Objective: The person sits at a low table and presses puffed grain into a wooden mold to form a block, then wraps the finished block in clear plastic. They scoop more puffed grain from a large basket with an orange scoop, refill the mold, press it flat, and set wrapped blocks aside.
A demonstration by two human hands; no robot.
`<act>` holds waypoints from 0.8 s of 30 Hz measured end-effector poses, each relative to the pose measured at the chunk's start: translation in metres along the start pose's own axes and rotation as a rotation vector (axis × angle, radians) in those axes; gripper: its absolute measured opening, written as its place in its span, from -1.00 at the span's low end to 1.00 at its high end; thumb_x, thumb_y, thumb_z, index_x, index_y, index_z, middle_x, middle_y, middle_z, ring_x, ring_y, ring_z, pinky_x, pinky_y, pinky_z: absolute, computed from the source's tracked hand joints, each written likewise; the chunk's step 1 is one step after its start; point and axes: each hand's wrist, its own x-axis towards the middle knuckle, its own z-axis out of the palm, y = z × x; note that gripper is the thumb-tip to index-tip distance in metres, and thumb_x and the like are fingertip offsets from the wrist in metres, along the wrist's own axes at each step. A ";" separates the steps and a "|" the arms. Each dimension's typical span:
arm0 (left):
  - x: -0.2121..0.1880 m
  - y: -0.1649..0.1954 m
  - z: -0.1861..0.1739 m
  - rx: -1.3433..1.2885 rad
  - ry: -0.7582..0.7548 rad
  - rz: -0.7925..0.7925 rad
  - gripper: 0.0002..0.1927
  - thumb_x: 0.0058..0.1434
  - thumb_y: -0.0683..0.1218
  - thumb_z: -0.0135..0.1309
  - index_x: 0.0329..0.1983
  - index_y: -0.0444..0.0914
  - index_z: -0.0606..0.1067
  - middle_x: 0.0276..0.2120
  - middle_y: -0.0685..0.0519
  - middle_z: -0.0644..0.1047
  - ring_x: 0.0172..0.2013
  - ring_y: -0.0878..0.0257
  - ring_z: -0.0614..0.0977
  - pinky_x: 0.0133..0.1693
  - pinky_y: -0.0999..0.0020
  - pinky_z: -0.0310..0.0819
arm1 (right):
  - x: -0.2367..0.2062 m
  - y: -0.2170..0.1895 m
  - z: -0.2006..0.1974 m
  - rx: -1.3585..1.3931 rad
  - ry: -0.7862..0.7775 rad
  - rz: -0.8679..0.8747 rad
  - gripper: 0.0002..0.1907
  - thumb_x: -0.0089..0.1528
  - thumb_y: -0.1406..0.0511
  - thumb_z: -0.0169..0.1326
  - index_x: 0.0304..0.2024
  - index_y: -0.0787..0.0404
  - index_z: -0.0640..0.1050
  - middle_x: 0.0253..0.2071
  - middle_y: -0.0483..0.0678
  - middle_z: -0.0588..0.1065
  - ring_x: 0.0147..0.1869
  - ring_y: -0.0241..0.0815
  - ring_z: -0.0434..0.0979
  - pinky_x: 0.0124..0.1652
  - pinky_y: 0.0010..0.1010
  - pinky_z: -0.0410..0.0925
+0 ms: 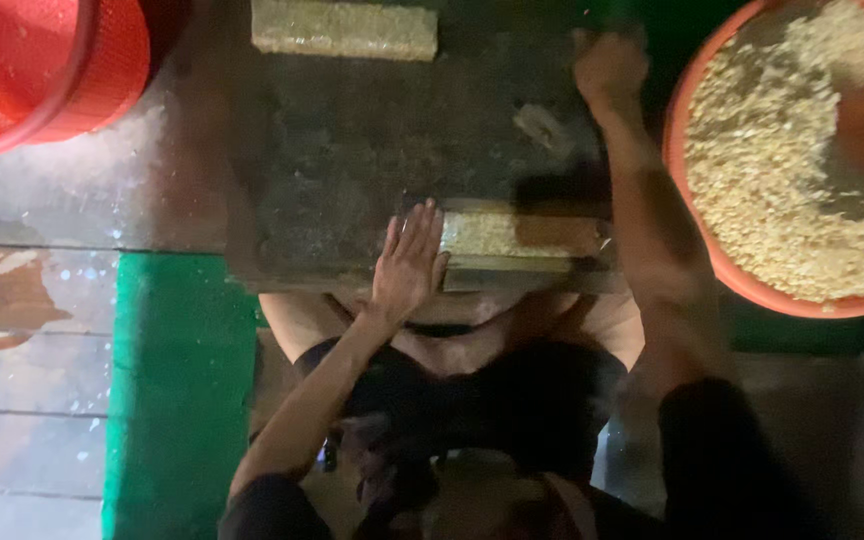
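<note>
Dim wet concrete floor, dark stone slab [352,150] as the work surface. I see the left hand [408,262] flat, fingers together and extended, palm pressing the near end of a pale yellowish rectangular block [497,235] at the slab's near edge. Right hand [609,65] is up at the slab's far side, looks curled closed; can't tell if it grips anything, too dark. Block's long axis runs left-right across my view, one end under the left palm, other end pointing toward the orange round basin of pale grain [722,270] on the right. A second similar block [344,28] lies at the far edge, red plastic basket [42,70] top left. Risk as I judge it: wet surface, block could slide off the near edge under palm pressure.
</note>
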 end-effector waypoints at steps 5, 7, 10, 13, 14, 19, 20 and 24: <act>0.004 -0.026 -0.011 0.061 -0.011 0.211 -0.37 0.40 0.02 0.01 0.52 -0.21 0.26 0.39 -0.03 0.35 0.42 0.11 0.31 0.45 -0.15 -0.08 | -0.018 0.026 0.004 0.446 -0.104 -0.034 -0.79 0.51 0.22 0.11 -0.03 0.26 0.60 -0.13 0.16 0.61 -0.08 0.11 0.65 -0.10 -0.10 0.50; 0.009 -0.027 -0.005 0.091 0.056 0.261 -0.37 0.35 -0.06 0.04 0.50 -0.19 0.31 0.41 0.01 0.36 0.43 0.15 0.32 0.47 -0.13 -0.08 | -0.050 0.033 -0.007 1.009 -0.163 -0.088 -0.80 0.61 0.26 0.03 0.06 0.31 0.48 -0.09 0.07 0.60 -0.06 -0.05 0.66 -0.06 -0.23 0.53; 0.017 -0.008 0.015 -0.022 0.147 0.291 -0.44 0.29 -0.14 0.06 0.40 -0.21 0.42 0.38 0.01 0.42 0.40 0.13 0.39 0.47 -0.09 -0.04 | -0.117 0.032 -0.024 1.295 -0.451 -0.190 -0.73 0.52 0.31 0.06 0.24 0.22 0.43 -0.06 -0.03 0.60 -0.03 -0.18 0.63 -0.03 -0.31 0.48; 0.019 0.009 0.028 -0.225 0.222 0.226 -0.56 0.31 -0.21 0.07 0.27 -0.17 0.53 0.25 0.07 0.52 0.31 0.18 0.51 0.49 -0.06 0.06 | -0.167 0.022 -0.034 1.105 -0.733 0.015 -0.74 0.48 0.23 0.07 0.15 0.21 0.55 -0.27 -0.01 0.50 -0.22 -0.18 0.49 -0.20 -0.33 0.40; 0.018 0.011 0.029 -0.288 0.246 0.195 -0.59 0.32 -0.24 0.08 0.23 -0.14 0.57 0.19 0.11 0.56 0.28 0.22 0.55 0.51 -0.05 0.10 | -0.176 0.018 -0.036 0.956 -0.668 -0.136 -0.76 0.47 0.22 0.08 0.10 0.20 0.57 -0.25 0.01 0.53 -0.21 -0.17 0.54 -0.20 -0.33 0.41; 0.003 -0.001 0.012 -0.332 0.296 0.179 -0.62 0.27 -0.26 0.09 0.16 -0.20 0.59 0.02 0.02 0.62 0.14 0.14 0.63 0.43 -0.02 0.23 | -0.187 -0.016 -0.033 0.413 -0.550 -0.484 -0.74 0.40 0.16 0.11 -0.02 0.20 0.60 -0.33 0.03 0.59 -0.29 -0.08 0.58 -0.23 -0.26 0.42; -0.001 -0.003 0.008 -0.347 0.313 0.154 -0.64 0.28 -0.26 0.10 0.14 -0.21 0.59 -0.01 0.02 0.62 0.13 0.14 0.63 0.44 -0.03 0.25 | -0.187 -0.024 -0.030 0.471 -0.588 -0.465 -0.75 0.42 0.16 0.09 -0.04 0.20 0.59 -0.34 0.02 0.57 -0.30 -0.09 0.58 -0.25 -0.26 0.42; -0.016 -0.005 -0.003 -0.309 0.415 -0.039 -0.65 0.28 -0.17 0.17 0.14 -0.17 0.51 -0.02 0.00 0.62 0.07 0.10 0.62 0.33 -0.04 0.30 | -0.184 -0.058 -0.011 0.455 -0.691 -0.454 -0.75 0.40 0.17 0.07 -0.04 0.21 0.56 -0.30 0.03 0.56 -0.35 -0.10 0.56 -0.32 -0.23 0.43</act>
